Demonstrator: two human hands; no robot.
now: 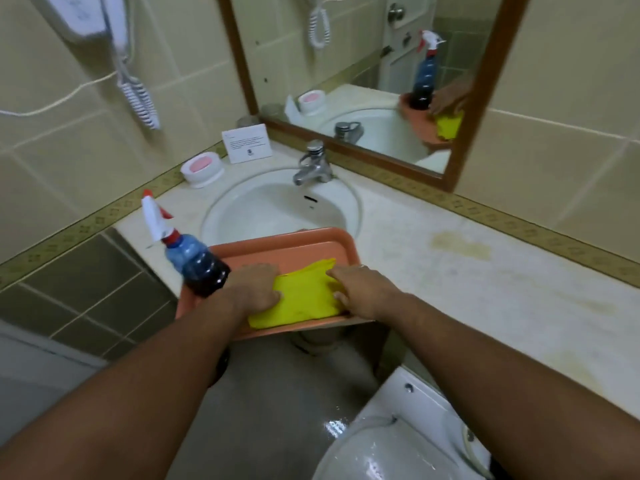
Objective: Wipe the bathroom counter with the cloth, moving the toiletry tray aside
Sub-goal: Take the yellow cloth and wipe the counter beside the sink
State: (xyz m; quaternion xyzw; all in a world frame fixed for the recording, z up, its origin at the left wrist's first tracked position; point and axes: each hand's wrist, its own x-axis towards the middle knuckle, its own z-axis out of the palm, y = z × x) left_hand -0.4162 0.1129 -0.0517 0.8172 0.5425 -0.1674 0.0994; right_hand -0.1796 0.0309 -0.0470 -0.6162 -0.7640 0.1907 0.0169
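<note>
Both hands down on the folded yellow cloth (299, 295), lying in the salmon plastic tray's (287, 245) near half. Left hand (254, 287) flat at its left end, right hand (356, 289) at its right, fingers curled, grip unclear. Long axis left-to-right. Tray overhanging the pale stone counter's (450, 271) front edge, over the white basin (277, 206). Underside hidden. Blue spray bottle (194, 261) standing at the tray's left end.

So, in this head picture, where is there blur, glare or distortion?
Head view: wide-angle bending curves the mirror frame and counter; motion blur softens the spray bottle and hair dryer; glare on the wet toilet; light is soft, shadows faint.
</note>
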